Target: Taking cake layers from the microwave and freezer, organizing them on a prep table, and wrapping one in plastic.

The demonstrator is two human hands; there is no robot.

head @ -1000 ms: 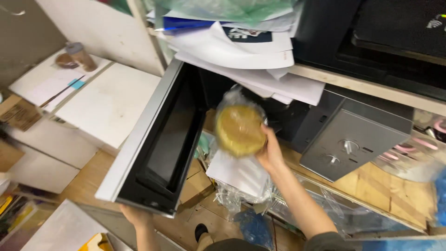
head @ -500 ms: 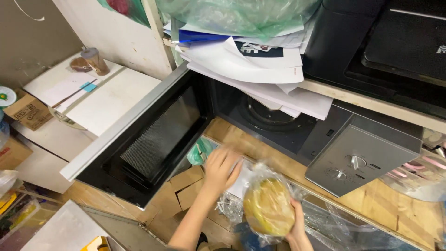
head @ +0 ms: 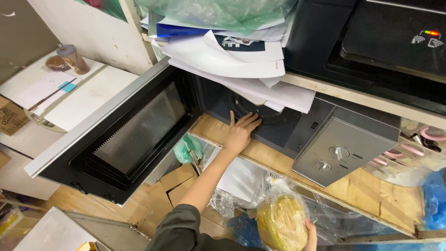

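- left hand [head: 241, 132]: i see fingers spread flat at the open grey microwave's [head: 278, 125] front edge.
- right hand [head: 310, 234]: fingers curled, holding the round yellow flatbread in clear plastic bag [head: 281, 221], low beneath the wooden shelf [head: 367, 183].

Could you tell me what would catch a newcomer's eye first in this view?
The open microwave at the centre stands out, its door swung wide to the left and a messy stack of papers piled on top. The left hand reaches into its cavity, while the right hand holds a bagged round flatbread at the bottom edge.
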